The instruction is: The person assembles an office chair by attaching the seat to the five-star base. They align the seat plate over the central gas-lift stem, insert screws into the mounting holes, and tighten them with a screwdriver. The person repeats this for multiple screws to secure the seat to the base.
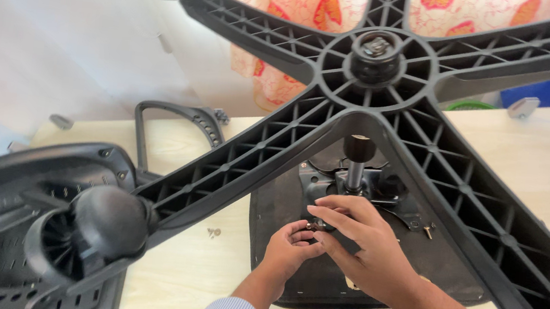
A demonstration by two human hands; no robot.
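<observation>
Here, both hands meet over the metal tilt mechanism (354,188) bolted to the underside of an upturned chair seat (289,273), which lies flat on the pale wooden table (207,264). The left hand (288,249) has its fingers curled together, pinching something small and dark that I cannot make out, probably a screw or bolt. The right hand (362,237) lies across it, its fingers closed on the same small piece, just below the short gas-lift post (355,162) that stands upright from the mechanism.

To do this fitting well, I would judge that the small piece needs to sit square in its hole before any turning, with one hand steadying and the other twisting, and light pressure so that a thread does not cross.

What crowds the work is the black five-star chair base (375,62), which hangs over everything very near the camera; its ribbed spokes run across the view to either side of the hands, and a caster (97,227) looms large at the lower left. A loose wing-shaped fastener (428,230) lies on the seat just right of the mechanism. A black armrest loop (175,122) and a plastic backrest shell (31,175) rest at the table's left. Behind the table a person in a flowered garment (292,4) stands.
</observation>
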